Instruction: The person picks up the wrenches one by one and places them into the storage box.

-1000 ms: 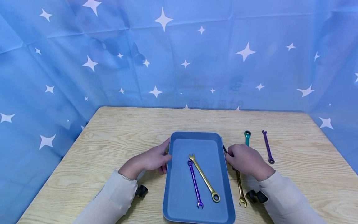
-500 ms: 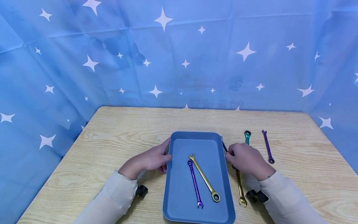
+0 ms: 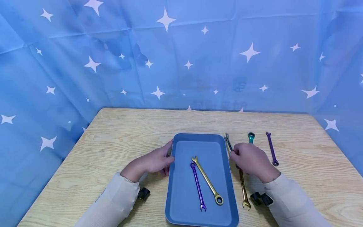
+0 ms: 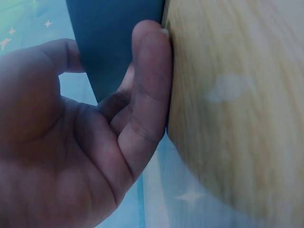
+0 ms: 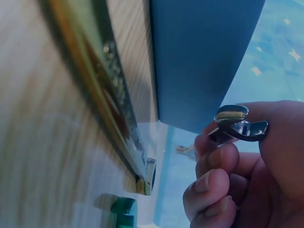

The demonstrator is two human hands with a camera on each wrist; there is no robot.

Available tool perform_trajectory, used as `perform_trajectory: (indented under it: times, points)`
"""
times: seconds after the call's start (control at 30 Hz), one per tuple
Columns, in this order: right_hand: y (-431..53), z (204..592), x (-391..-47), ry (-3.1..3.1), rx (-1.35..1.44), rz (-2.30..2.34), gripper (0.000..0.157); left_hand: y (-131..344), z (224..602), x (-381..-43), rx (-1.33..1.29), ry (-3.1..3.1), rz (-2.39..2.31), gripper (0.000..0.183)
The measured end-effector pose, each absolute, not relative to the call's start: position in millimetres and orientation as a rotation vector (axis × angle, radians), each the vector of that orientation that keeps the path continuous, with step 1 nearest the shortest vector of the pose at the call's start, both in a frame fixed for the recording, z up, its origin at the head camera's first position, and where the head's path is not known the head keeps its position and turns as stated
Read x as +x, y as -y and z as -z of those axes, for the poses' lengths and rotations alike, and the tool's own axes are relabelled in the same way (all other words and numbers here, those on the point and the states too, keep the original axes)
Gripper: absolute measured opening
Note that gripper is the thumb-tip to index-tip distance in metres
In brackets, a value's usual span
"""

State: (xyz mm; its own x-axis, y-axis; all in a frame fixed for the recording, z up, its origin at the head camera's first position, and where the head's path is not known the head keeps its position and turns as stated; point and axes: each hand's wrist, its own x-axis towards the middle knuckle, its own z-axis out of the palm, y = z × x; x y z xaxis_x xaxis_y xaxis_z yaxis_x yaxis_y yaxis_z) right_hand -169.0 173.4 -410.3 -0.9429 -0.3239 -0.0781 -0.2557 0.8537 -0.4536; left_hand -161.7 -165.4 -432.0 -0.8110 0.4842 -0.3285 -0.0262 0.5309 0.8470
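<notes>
My left hand (image 3: 153,160) holds the left side of a blue tray (image 3: 169,201), its thumb at the rim and its other fingers bent along the outer wall (image 4: 111,42). Inside the tray lie a purple wrench (image 3: 197,186) and a gold wrench (image 3: 208,179), their upper ends close together. My right hand (image 3: 252,159) pinches a silver wrench (image 3: 229,143) beside the tray's right wall. In the right wrist view the open jaw end of that silver wrench (image 5: 232,118) sticks out by the thumb. Most of its shaft is hidden by the fingers.
Right of the tray, another gold wrench (image 3: 243,190) lies on the wooden table (image 3: 127,129), partly under the right hand. A green wrench (image 3: 250,137) shows beyond that hand, and a second purple wrench (image 3: 271,148) lies farther right. A blue star-patterned cloth (image 3: 181,56) hangs behind.
The silver wrench has shifted slightly away from the tray's right wall, with more of its far end showing. My right hand has moved slightly up and right; the left hand and tray stay put.
</notes>
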Motion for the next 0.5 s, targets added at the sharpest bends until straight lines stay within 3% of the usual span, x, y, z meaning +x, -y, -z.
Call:
perform_trajectory:
  times: [0.5]
  points:
    - [-170.7, 408.7, -167.8, -2.988, -0.430, 0.739, 0.041, 165.5, 430.6, -161.6, 0.375, -2.229, -1.248, 0.079]
